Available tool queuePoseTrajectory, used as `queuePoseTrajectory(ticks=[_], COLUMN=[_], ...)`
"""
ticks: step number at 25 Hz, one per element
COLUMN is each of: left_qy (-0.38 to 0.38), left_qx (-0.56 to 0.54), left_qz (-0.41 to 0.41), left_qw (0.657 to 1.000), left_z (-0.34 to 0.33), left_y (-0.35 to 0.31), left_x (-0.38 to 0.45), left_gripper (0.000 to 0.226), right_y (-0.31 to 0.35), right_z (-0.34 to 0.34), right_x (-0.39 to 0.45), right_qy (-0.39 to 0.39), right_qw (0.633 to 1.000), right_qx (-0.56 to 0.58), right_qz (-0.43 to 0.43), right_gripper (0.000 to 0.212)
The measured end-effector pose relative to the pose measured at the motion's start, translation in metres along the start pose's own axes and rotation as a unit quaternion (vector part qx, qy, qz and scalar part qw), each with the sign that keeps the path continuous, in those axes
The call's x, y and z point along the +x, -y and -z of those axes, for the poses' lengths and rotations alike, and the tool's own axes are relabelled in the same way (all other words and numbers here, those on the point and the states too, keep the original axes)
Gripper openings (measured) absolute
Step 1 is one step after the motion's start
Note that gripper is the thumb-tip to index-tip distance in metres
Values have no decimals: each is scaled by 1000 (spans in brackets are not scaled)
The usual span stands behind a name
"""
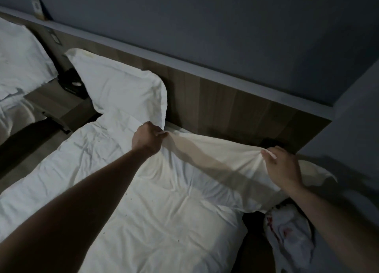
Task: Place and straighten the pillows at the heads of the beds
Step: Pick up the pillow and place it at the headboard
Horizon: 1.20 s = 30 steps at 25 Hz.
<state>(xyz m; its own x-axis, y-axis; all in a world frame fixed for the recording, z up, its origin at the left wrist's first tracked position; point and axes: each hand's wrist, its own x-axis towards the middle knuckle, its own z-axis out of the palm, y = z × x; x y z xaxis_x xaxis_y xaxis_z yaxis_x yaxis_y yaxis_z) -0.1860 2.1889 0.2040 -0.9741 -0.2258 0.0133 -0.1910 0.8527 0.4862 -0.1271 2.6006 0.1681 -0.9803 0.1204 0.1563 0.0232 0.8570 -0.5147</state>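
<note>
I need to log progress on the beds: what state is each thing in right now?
Left hand: gripping the cream pillow's edge.
Right hand: gripping its other end.
Cream pillow: lifted, stretched between hands.
White pillow: propped against the headboard.
Duvet: wrinkled.

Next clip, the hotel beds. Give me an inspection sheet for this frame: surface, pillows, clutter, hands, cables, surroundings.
Surface: near bed, white cover, wrinkled.
Job's things: one pillow propped against the headboard; second pillow held up by its top edge; another pillow on the far bed.
Clutter: crumpled white cloth with red marks beside the bed.
Grippers: left hand and right hand both grip the second pillow.
Cables: nothing seen.
Surroundings: nightstand, grey wall; dim light.
</note>
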Motion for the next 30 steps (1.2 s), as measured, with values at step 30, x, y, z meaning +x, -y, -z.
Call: queuePoseTrajectory(ticks=[30], left_qy=[74], left_qx=[74], left_qz=[-44], left_qw=[994], left_z=[-148], left_y=[-142], left_x=[231], left_gripper=[35], right_y=[-117], right_z=[-43], right_x=[177], right_qy=[-22], right_qw=[989], right_qx=[-121], right_qz=[-77], right_gripper=[33])
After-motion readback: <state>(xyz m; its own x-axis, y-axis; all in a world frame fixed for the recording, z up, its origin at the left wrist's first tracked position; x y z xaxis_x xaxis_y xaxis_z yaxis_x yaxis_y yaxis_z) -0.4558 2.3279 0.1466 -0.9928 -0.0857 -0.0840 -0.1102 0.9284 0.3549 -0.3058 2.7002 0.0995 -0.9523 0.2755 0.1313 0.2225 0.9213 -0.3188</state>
